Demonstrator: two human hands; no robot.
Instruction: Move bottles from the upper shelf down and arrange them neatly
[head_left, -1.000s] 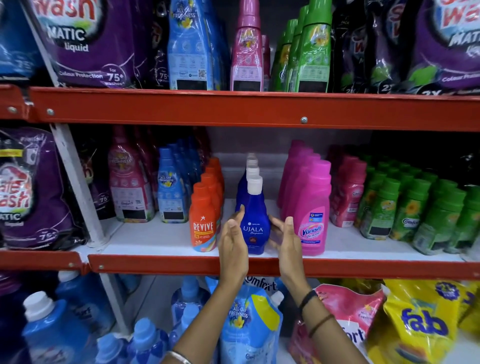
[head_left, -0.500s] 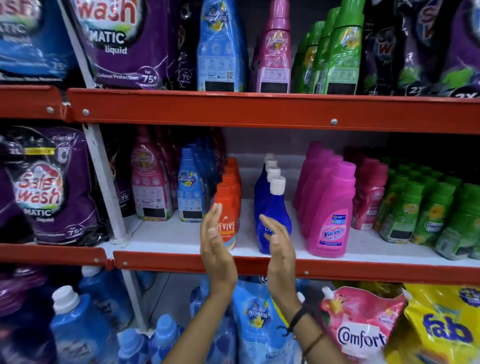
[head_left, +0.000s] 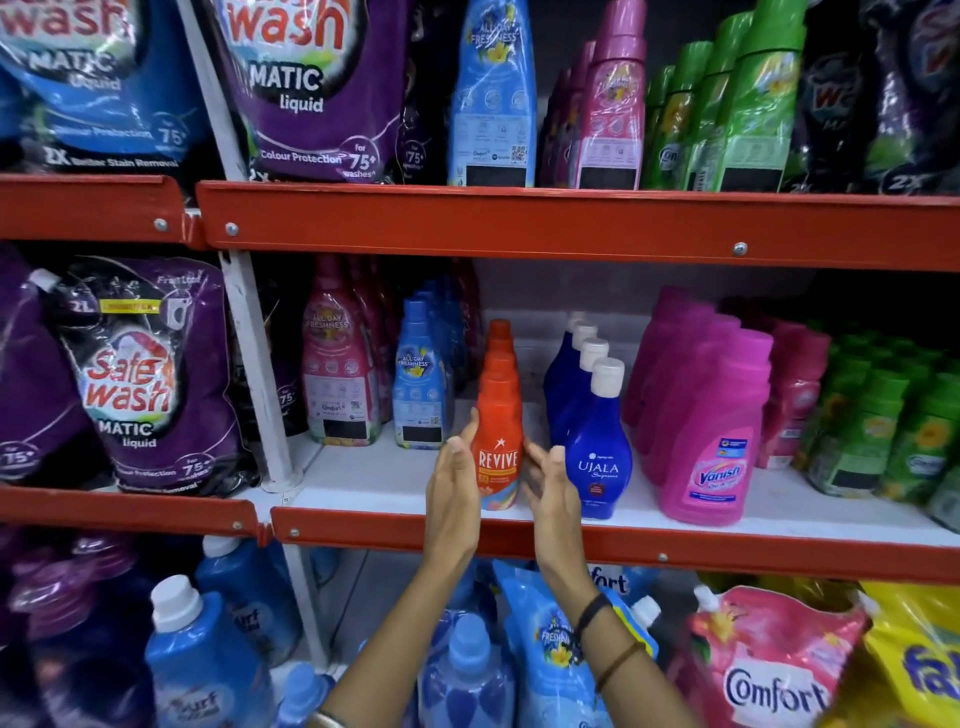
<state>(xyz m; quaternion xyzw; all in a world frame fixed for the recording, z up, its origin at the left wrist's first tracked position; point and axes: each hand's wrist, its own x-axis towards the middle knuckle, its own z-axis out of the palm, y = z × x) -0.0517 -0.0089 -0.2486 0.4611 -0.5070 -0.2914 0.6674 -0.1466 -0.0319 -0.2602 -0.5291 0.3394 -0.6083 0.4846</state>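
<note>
- Head view: the left hand (head_left: 453, 493) and the right hand (head_left: 551, 491) stand palm to palm on either side of the front orange Revive bottle (head_left: 498, 441) on the middle shelf (head_left: 519, 535), just below centre of frame.
- Left hand: fingers spread and upright, thumb tip against the bottle's left flank; not closed around it.
- Right hand: fingers loosely curved, tips at the bottle's right flank; whether they press it, I cannot tell. Black and brown bands sit on that wrist.
- Revive bottle: upright at the shelf's front edge, heading a single file of orange bottles running back toward 12 o'clock.
- At 3 o'clock from it, just beside the right hand, a row of blue Ujala bottles (head_left: 597, 457) with white caps, upright.
- Further toward 3 o'clock, pink Vanish bottles (head_left: 711, 452), then green bottles (head_left: 883, 431) at the frame's right edge.
- At 9 o'clock, blue Comfort bottles (head_left: 421, 384) and pink ones (head_left: 340, 374), near but apart from the left hand.
- Upper shelf, 12 o'clock: a tall blue bottle (head_left: 493, 104), pink bottles (head_left: 608, 114) and green bottles (head_left: 748, 114), flanked by purple Safe Wash pouches (head_left: 311, 88).
- Bottom tier, 6 o'clock: blue pouches and a pink Comfort pouch (head_left: 769, 670) beneath both forearms.
</note>
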